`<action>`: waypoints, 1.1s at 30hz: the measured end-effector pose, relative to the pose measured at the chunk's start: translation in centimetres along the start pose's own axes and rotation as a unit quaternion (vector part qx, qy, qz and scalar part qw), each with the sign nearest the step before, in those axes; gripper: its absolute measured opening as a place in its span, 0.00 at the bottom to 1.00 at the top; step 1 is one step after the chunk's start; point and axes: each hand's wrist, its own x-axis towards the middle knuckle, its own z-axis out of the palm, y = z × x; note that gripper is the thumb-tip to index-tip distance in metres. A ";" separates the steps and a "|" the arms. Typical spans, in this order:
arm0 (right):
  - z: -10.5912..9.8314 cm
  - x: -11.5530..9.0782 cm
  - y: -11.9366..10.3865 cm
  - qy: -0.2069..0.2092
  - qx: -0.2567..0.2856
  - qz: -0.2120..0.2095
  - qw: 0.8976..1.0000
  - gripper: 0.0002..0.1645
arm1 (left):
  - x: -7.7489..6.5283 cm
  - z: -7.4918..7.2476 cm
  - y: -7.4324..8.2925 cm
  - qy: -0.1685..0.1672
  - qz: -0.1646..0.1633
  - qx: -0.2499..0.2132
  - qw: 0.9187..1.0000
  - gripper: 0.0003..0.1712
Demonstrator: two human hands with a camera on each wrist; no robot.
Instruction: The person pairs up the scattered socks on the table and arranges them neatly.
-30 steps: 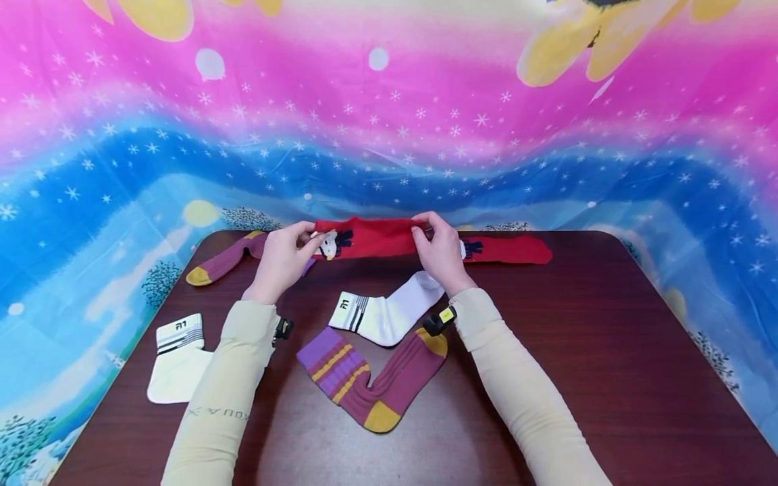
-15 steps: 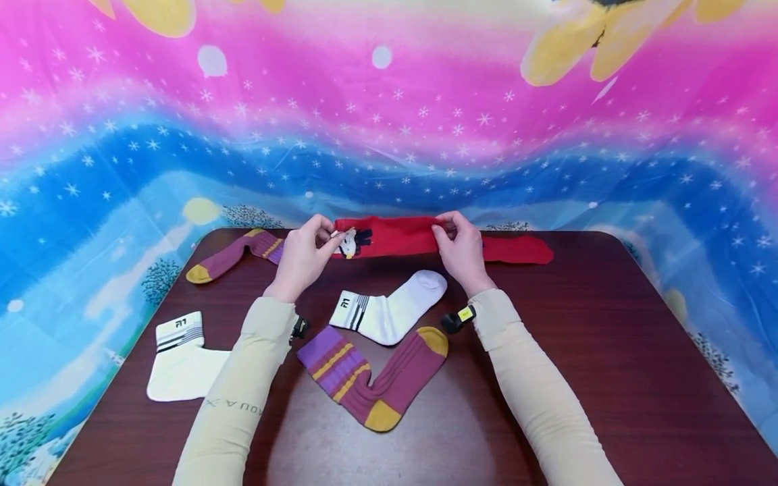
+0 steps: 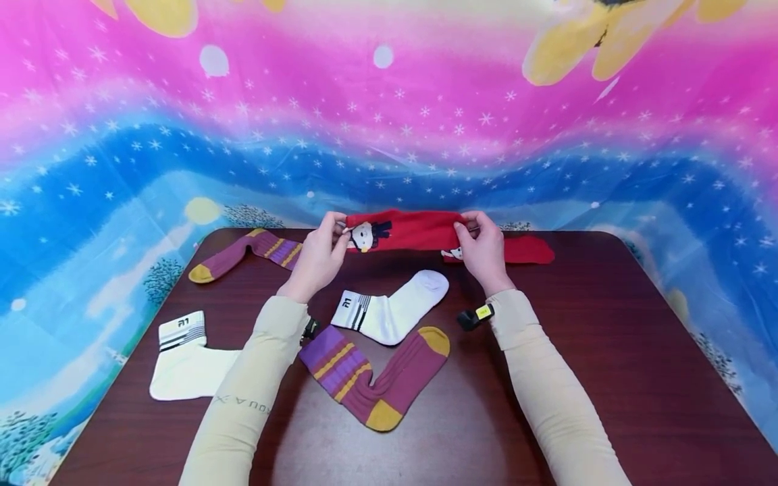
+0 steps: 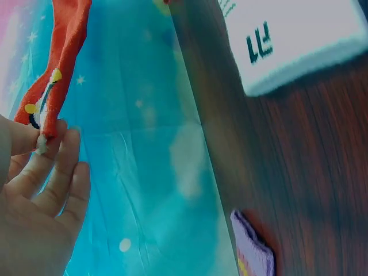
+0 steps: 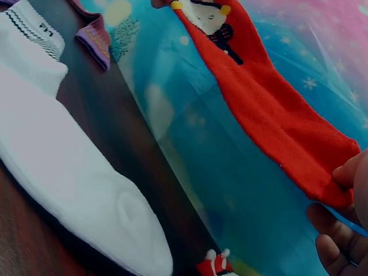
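A red sock (image 3: 419, 229) with a cartoon face near one end is stretched level above the far side of the table. My left hand (image 3: 319, 260) pinches its patterned end between thumb and fingers; the left wrist view shows the fabric (image 4: 63, 69) running up from that grip. At the plain end my right hand (image 3: 483, 253) pinches the sock, and the right wrist view shows the thumb on the red cloth (image 5: 276, 121). A second red sock (image 3: 529, 250) lies behind the right hand, partly hidden by it.
On the brown table (image 3: 608, 378) lie a white sock (image 3: 389, 314) and a purple-and-mauve sock (image 3: 377, 381) near the middle. Another white sock (image 3: 182, 364) is partly under the left sleeve. A matching mauve sock (image 3: 231, 260) lies far left. A printed cloth (image 3: 389, 155) hangs behind.
Both hands have moved to the right and slightly up with the red sock stretched between them. More of the far-left mauve sock and the second red sock's patterned end now shows.
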 end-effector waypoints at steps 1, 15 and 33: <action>-0.1 0.1 0.1 0.004 0.000 0.002 1.000 0.13 | 0.0 0.1 0.1 -0.003 0.001 -0.004 1.000 0.15; -2.8 1.1 1.6 0.054 0.013 0.027 0.998 0.14 | 0.6 2.8 1.5 -0.004 0.014 -0.054 0.998 0.15; -6.2 1.0 3.1 0.096 0.010 0.054 0.994 0.15 | 1.0 5.9 4.2 -0.055 0.051 -0.036 0.997 0.16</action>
